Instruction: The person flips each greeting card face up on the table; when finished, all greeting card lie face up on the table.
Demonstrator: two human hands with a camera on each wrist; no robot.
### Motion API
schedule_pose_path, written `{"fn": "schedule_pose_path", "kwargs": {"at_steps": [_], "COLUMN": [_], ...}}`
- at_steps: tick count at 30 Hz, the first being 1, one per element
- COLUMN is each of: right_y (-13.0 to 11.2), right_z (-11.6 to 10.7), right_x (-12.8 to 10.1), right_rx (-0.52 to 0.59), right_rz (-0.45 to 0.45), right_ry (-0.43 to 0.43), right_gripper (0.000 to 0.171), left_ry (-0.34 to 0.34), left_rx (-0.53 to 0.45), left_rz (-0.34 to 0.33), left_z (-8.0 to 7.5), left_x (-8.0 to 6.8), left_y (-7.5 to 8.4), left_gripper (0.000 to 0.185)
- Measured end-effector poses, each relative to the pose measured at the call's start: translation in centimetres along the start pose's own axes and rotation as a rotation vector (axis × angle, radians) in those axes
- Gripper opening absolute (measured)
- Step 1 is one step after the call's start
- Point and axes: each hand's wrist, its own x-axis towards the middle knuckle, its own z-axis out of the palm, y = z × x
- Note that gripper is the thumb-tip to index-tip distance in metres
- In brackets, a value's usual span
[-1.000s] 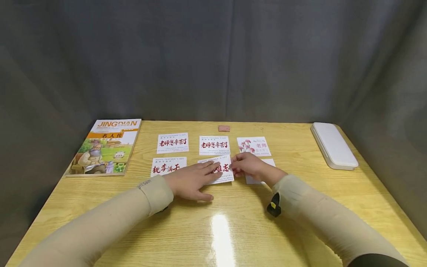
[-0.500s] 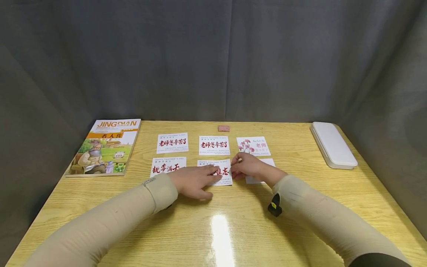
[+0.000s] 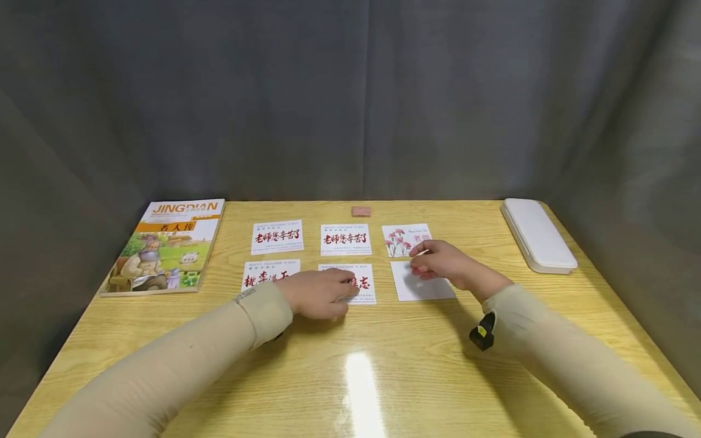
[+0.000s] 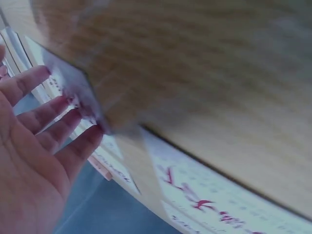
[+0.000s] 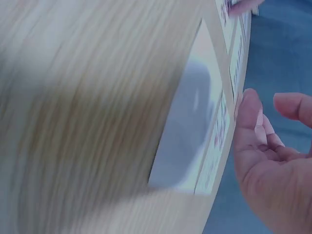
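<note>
Six cards lie in two rows on the wooden table [image 3: 383, 365]. My left hand [image 3: 320, 292] rests flat on the lower middle card [image 3: 362, 283], which has red writing, with fingers straight; the left wrist view shows the same open hand [image 4: 34, 161] by that card [image 4: 219, 204]. My right hand [image 3: 438, 260] hovers with loosely curled fingers over the top edge of the blank white card [image 3: 421, 287], just below the flower card [image 3: 398, 238]. In the right wrist view this hand [image 5: 273, 161] holds nothing beside the blank card [image 5: 190, 131].
Three more red-lettered cards [image 3: 277, 236] [image 3: 345, 239] [image 3: 263, 274] lie to the left. A small pink eraser [image 3: 361, 211] sits at the back edge. A picture book [image 3: 164, 246] lies far left, a white case [image 3: 538, 234] far right. Grey curtain surrounds the table.
My right hand has left the lower middle card and moved right to the blank white card. The left hand stays on the middle card, which now lies straighter.
</note>
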Motion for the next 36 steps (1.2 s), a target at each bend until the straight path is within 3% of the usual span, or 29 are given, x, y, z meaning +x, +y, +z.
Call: {"fn": "schedule_pose_path", "kwargs": {"at_steps": [8,14,20,25,29,36], "right_y": [1.5,2.5,3.0,3.6,3.5,3.7], "right_z": [-3.3,-4.6,-5.0,-5.2,-5.2,-5.6], "right_x": [-1.7,-1.9,-2.0,-2.0,-2.1,-2.1], "right_rx": [0.015,0.040,0.010,0.007,0.010,0.059], "right_rz": [0.050,0.072,0.069,0.063,0.072,0.068], "right_ry": [0.025,0.030,0.022,0.038,0.053,0.015], "right_gripper": [0.041,0.042,0.042,0.040,0.038,0.039], "left_ry": [0.063,0.150,0.091,0.018,-0.043,-0.067], "left_rx": [0.073,0.140,0.133,0.109,0.122,0.193], "left_rz": [0.024,0.085,0.128,0.106,0.081,0.063], "left_z": [-0.9,-1.0,-1.0,-0.5,-0.3,0.1], "left_x": [1.9,4.9,7.3,8.4,8.7,8.7], "left_y": [0.7,2.3,4.4,5.4,5.9,6.5], "left_gripper": [0.039,0.057,0.070,0.072,0.074,0.074]}}
